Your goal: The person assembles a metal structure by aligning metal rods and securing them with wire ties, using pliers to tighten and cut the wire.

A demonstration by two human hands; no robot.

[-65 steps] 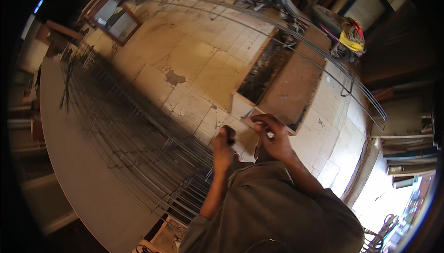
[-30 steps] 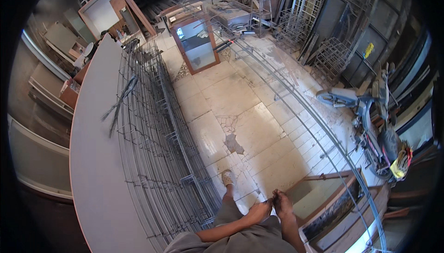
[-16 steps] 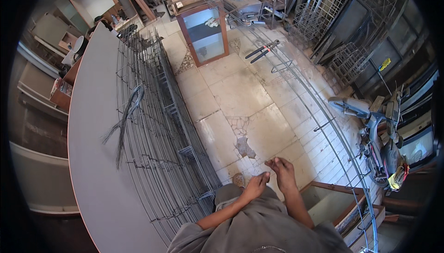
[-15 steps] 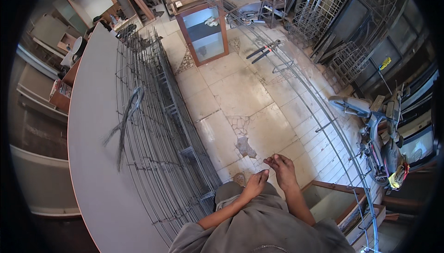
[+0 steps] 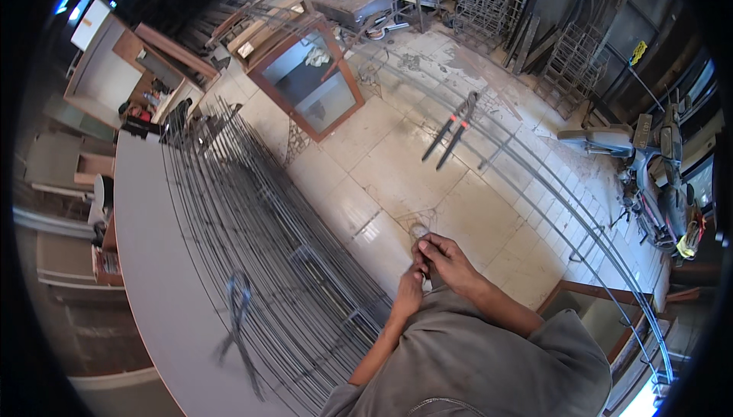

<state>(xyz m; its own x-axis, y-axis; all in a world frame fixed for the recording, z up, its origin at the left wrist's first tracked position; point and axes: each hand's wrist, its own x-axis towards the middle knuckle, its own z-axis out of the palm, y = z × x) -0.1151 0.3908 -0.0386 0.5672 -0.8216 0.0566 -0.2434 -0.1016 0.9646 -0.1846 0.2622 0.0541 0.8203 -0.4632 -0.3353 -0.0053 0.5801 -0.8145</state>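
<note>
My left hand [image 5: 411, 287] and my right hand [image 5: 452, 266] meet in front of my body, fingertips pinched and touching. Anything between them is too small or hidden to make out. To their left, long thin steel bars tied into cages [image 5: 282, 211] lie in a dense stack. On that stack rests a looped bundle of thin wire [image 5: 238, 306], its loose ends splayed. Past my hands, bolt cutters [image 5: 452, 131] with black handles and red bands lie by a long, narrow bar frame [image 5: 527, 164] that curves through the picture on the right.
A grey tabletop [image 5: 145, 218] runs along the left side. Ahead stands a wood-framed glass cabinet [image 5: 347, 112]. On the right are a motorcycle [image 5: 649, 165] and wire racks [image 5: 569, 66]. A wooden-edged box [image 5: 588, 302] sits near my right elbow. Tiles [image 5: 397, 142] cover the floor.
My view has turned, so the cabinet and bolt cutters appear shifted and tilted. My hands have come together, from slightly apart to touching. The wire bundle remains on the stack.
</note>
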